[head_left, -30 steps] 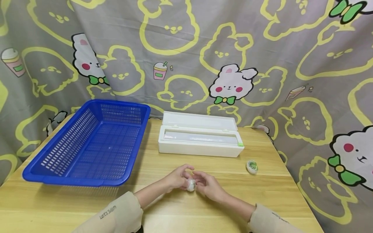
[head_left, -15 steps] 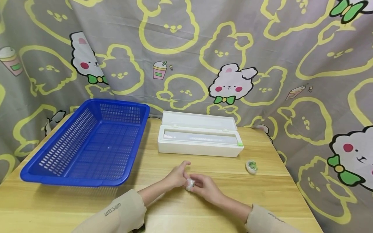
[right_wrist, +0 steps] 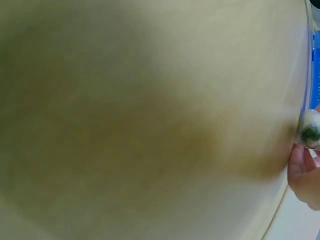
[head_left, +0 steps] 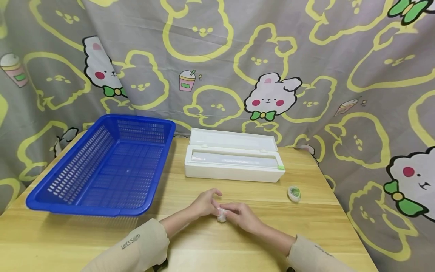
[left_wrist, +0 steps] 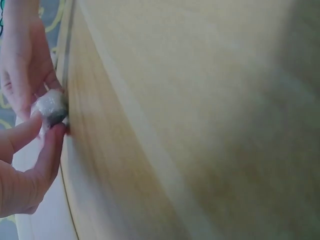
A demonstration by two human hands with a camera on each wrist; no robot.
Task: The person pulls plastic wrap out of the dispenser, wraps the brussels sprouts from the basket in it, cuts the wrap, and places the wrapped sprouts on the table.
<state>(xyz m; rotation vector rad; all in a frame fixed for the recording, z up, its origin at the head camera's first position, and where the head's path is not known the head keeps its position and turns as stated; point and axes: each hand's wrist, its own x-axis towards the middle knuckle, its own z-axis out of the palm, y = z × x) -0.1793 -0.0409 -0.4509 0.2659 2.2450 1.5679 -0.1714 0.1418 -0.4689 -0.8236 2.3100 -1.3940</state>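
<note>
Between my two hands is a small whitish ball (head_left: 221, 215) wrapped in clear film; the right wrist view shows a dark green patch on it. My left hand (head_left: 205, 204) pinches it between thumb and finger (left_wrist: 49, 150), its index finger raised in the head view. From the other side my right hand (head_left: 245, 217) holds the ball with thumb and fingertips, and in the left wrist view its fingers reach it from behind. A similar whitish round piece with a green patch (head_left: 293, 193) lies on the table, right of my hands.
Beyond my hands stands a white cling film box (head_left: 234, 174), lid raised, a film roll (head_left: 234, 159) inside. A blue plastic basket (head_left: 102, 211) sits on the wooden table (head_left: 204, 249) at the left. A printed grey curtain (head_left: 217, 37) hangs behind.
My right fingers have closed in on the wrapped ball, and the ball has turned between my hands. The left index finger has lifted away from it. Basket and box stay put.
</note>
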